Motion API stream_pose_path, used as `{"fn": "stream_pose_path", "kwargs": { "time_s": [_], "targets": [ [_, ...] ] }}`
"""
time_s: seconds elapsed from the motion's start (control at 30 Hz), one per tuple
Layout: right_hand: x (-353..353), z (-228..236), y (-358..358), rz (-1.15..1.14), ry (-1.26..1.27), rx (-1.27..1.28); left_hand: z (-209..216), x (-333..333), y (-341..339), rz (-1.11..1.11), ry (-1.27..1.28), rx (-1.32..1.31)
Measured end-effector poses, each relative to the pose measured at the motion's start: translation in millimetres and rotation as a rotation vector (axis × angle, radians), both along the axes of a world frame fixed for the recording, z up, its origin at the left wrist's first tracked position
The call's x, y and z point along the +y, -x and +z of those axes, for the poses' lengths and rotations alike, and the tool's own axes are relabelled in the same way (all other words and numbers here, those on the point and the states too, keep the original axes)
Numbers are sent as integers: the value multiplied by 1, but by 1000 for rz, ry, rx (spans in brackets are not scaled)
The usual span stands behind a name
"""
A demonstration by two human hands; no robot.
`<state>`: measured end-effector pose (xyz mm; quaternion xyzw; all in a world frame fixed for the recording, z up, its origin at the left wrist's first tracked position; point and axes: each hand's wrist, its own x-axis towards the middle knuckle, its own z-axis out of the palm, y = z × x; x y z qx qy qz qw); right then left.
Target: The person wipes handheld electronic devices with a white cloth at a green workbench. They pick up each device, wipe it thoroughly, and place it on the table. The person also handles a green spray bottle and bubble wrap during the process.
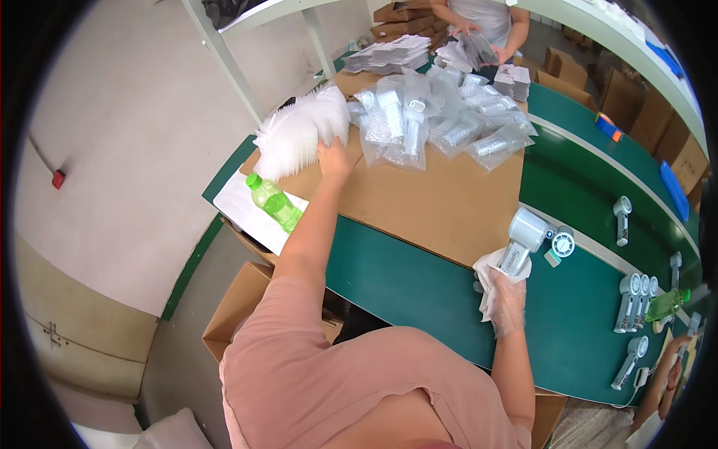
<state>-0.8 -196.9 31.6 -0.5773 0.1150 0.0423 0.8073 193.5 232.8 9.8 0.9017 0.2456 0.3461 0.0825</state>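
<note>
My left hand (pixel 333 159) reaches far out to a fanned stack of clear plastic bags (pixel 299 135) on the brown cardboard sheet (pixel 441 202) and grips its edge. Wearing a thin clear glove, my right hand (pixel 506 299) holds a white cloth (pixel 490 269) and the handle of a pale grey handheld fan (pixel 523 238) over the green table (pixel 404 292). A small round grey part (pixel 561 243) lies just right of the fan head.
A heap of bagged fans (pixel 441 120) covers the far cardboard. A green bottle (pixel 274 202) lies on white paper at the left edge. Several unbagged fans (pixel 634 299) lie at the right. Another person (pixel 482 22) handles bags at the far end. Cardboard boxes (pixel 239 307) stand below.
</note>
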Motion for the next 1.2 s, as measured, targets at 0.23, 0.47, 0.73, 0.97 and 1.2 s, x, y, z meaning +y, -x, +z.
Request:
{"fn": "stream_pose_path", "kwargs": {
  "time_s": [0.23,0.47,0.73,0.97,1.2],
  "targets": [
    [-12,-23,-5,-68,-64,-99,-11,28,-22,-75,-23,-240],
    [-23,-6,3,-21,-128,-48,48,-150,68,-871,447,-336],
    [-35,-15,-5,-232,217,-171,8,-237,97,-1216,152,449],
    [-24,-37,-23,-44,689,-366,20,-233,95,-1151,177,586],
    [-25,-25,-18,36,451,-395,5,-229,96,-1096,75,337]
  ]
}}
